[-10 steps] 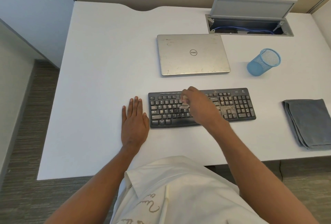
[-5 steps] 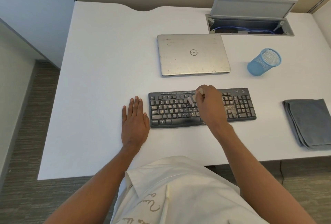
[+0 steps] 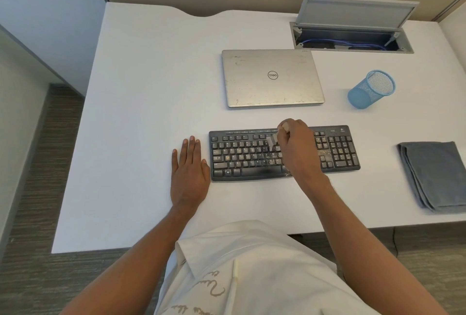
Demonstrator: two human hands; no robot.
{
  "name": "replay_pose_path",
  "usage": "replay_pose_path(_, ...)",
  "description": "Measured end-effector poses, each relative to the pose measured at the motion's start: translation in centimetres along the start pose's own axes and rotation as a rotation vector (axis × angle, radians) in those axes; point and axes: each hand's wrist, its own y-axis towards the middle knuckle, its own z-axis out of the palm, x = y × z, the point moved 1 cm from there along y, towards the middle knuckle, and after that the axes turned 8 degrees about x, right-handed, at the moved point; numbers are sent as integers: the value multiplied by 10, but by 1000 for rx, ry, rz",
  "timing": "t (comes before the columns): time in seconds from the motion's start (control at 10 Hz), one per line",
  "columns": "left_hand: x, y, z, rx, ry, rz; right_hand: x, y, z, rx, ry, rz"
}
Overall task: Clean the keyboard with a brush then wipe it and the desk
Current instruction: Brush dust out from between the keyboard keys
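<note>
Under right hand (image 3: 298, 147): keyboard (image 3: 242, 157), dusty, crumbs thick on keys right of that hand. Its fingers curled, pinching small pale brush (image 3: 271, 141), bristles on upper key rows. Just left of keyboard, left hand (image 3: 189, 172) flat on worktop (image 3: 141, 103), fingers straight, holding nothing. Folded grey cloth (image 3: 436, 176) well right of right hand. Risk: hard strokes could flick grit onto worktop or shove unpinned keyboard sideways.

Light: bright, soft and even all over.
Shadows: only faint ones are thrown on the desk (image 3: 141, 113).
Blur: the brush (image 3: 271, 141) is smeared a bit.
Edges: desk lines get bent outward.
</note>
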Motion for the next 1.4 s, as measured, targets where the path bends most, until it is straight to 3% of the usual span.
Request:
replay_pose_path(0.3, 0, 0, 1, -9, -3, 3, -9, 0, 5, 145, -198, 10)
replay_pose_path(0.5, 0, 1, 2, -4, -2, 2, -9, 2, -11, -24, -14, 36)
replay_pose_path(1.2, 0, 0, 0, -3, 6, 4, -11, 3, 2, 37, -121, 8)
replay_pose_path(1.4, 0, 0, 0, -9, -6, 4, -3, -2, 1, 0, 30, -30)
